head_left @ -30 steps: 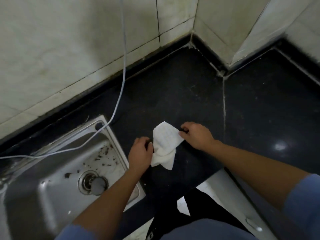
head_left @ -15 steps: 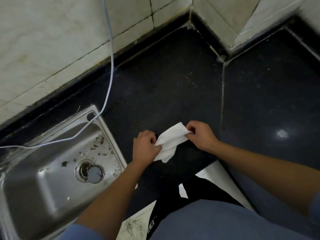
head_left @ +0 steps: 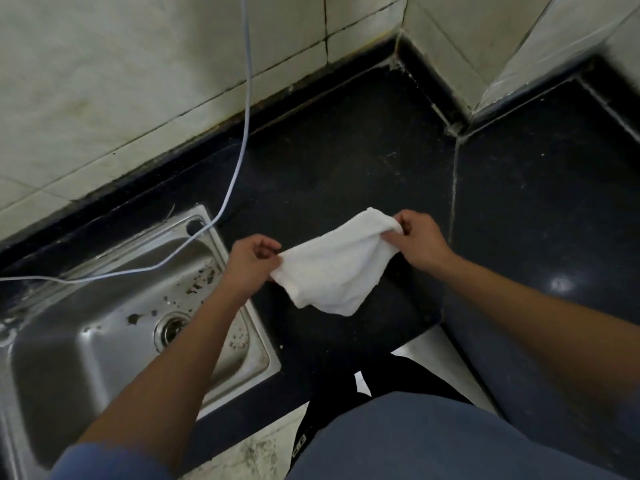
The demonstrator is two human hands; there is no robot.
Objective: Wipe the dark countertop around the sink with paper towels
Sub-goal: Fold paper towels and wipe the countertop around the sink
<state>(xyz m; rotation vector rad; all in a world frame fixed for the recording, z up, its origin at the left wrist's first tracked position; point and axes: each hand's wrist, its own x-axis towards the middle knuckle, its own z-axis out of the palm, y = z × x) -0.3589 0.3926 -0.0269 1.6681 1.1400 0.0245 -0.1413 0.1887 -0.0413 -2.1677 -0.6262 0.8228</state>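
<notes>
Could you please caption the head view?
Left hand and right hand hold a paper towel over the countertop beside the sink.

white cable (head_left: 248, 98): hangs down wall | tiled wall (head_left: 104, 81): stained
</notes>
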